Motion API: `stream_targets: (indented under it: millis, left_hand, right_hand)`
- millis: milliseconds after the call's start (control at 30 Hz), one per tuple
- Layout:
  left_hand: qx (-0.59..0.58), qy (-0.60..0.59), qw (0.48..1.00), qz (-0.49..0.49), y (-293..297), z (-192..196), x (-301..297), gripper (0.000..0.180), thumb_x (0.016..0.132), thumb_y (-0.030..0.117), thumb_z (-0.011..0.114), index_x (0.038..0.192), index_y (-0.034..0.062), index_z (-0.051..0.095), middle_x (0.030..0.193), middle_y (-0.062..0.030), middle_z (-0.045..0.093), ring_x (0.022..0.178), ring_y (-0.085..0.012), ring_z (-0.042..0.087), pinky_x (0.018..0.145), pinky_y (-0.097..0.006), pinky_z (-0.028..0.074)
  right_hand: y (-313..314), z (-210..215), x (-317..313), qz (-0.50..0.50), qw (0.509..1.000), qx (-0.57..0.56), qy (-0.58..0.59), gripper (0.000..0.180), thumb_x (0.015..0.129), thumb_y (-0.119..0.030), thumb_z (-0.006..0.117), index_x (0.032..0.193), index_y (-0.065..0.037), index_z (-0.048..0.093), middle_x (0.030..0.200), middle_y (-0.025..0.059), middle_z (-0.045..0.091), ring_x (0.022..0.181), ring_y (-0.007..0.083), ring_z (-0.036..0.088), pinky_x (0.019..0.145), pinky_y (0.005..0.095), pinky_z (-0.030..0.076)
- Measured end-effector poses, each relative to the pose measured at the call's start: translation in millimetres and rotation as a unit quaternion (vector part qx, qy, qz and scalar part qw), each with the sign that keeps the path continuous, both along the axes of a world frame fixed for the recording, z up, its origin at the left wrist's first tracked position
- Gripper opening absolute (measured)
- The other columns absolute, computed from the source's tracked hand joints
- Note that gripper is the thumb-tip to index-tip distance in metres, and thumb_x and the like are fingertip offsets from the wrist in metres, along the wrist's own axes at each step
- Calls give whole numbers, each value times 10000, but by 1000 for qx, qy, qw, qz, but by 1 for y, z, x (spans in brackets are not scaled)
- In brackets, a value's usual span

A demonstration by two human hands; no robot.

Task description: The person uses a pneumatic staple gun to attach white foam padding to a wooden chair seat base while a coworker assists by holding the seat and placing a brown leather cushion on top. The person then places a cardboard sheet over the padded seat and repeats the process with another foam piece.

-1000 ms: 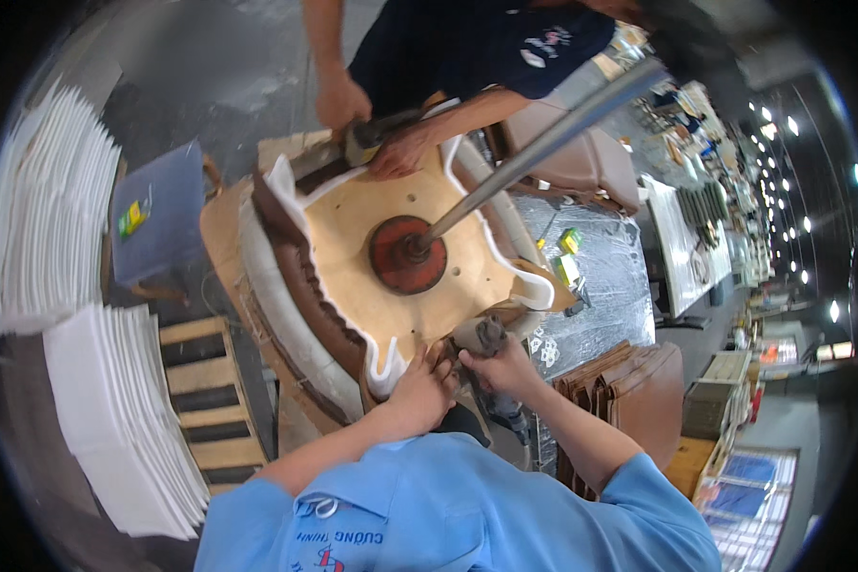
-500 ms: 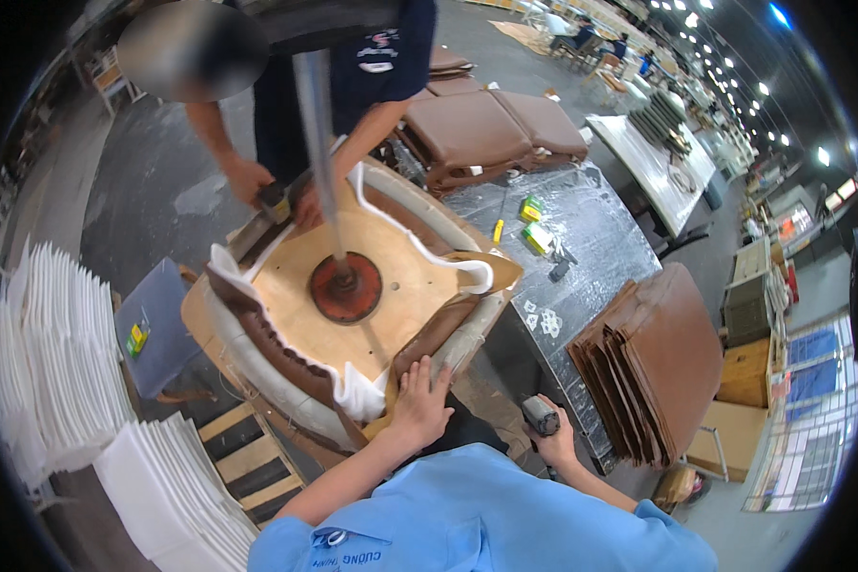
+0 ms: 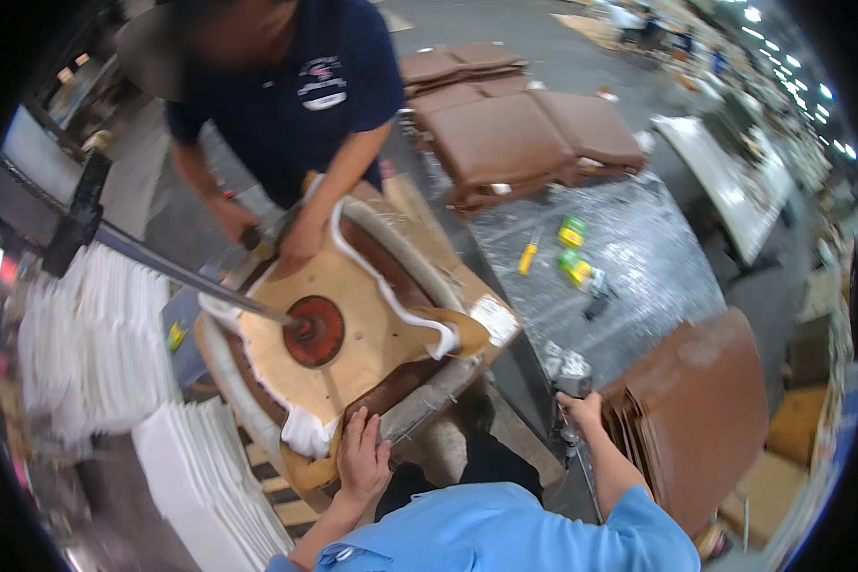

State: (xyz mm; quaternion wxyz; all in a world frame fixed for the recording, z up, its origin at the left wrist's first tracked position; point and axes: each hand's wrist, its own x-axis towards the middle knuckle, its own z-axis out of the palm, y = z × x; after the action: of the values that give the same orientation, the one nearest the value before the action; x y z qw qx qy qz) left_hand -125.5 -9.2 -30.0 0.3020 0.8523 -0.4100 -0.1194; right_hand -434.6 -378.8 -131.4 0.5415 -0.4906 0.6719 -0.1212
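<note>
An upturned seat with a plywood board (image 3: 353, 286) lies in front of me, edged with brown cover material (image 3: 396, 384) and white padding (image 3: 307, 435). A metal rod (image 3: 200, 281) ending in a red disc (image 3: 329, 332) presses on the board. My left hand (image 3: 362, 459) rests on the seat's near edge, its fingers stretched out over the brown cover. Off to the right, away from the seat, my right hand (image 3: 583, 412) grips a dark staple gun (image 3: 573, 385) by the table's edge. Opposite me, a co-worker's hand (image 3: 303, 240) touches the board's far side; their other hand holds a small tool (image 3: 251, 237).
Brown seat covers are stacked (image 3: 686, 400) at the right, and brown cushions (image 3: 496, 138) lie at the back of the plastic-wrapped table (image 3: 629, 238). Green-yellow boxes (image 3: 574, 267) and a yellow cutter (image 3: 527, 257) sit on it. White sheets (image 3: 191, 467) pile up at left.
My view has shifted. My right hand has lifted the staple gun forward to the table's edge. My left hand stays on the seat's near edge. The co-worker leans in over the far side.
</note>
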Motion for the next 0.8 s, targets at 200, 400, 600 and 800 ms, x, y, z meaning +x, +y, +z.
stream_targets:
  millis: [200, 400, 600, 800]
  left_hand:
    - [89, -129, 987, 34, -12, 7, -5, 555, 926, 233, 767, 1435, 34, 675, 1571, -182, 602, 1462, -413, 564, 1221, -519, 461]
    - [153, -169, 972, 49, -28, 11, -15, 603, 894, 297, 813, 1427, 61, 655, 1578, -151, 592, 1480, -403, 535, 1224, -545, 437]
    - [179, -170, 968, 48, -43, 0, -17, 657, 877, 316, 819, 1456, 80, 615, 1598, -140, 558, 1508, -414, 492, 1246, -564, 387]
    - [235, -164, 956, 62, -32, 13, -23, 637, 910, 325, 810, 1474, 100, 619, 1654, -93, 517, 1531, -380, 472, 1256, -535, 381]
  right_hand:
    - [-117, -76, 29, 5, 1000, -12, 7, 346, 817, -33, 946, 1110, 17, 769, 946, 83, 785, 715, 195, 708, 621, 390, 559]
    - [-191, -141, 27, 59, 997, 38, -8, 423, 811, -29, 951, 1197, 23, 787, 1046, 92, 805, 866, 221, 747, 779, 417, 586]
    - [-242, -168, 8, 46, 996, 80, -15, 494, 887, -5, 886, 1341, 38, 697, 1139, 110, 771, 945, 295, 734, 819, 483, 595]
    - [-224, -166, 9, -2, 995, 85, 45, 529, 912, -54, 879, 1389, 50, 675, 1221, 143, 753, 1010, 298, 723, 863, 492, 589]
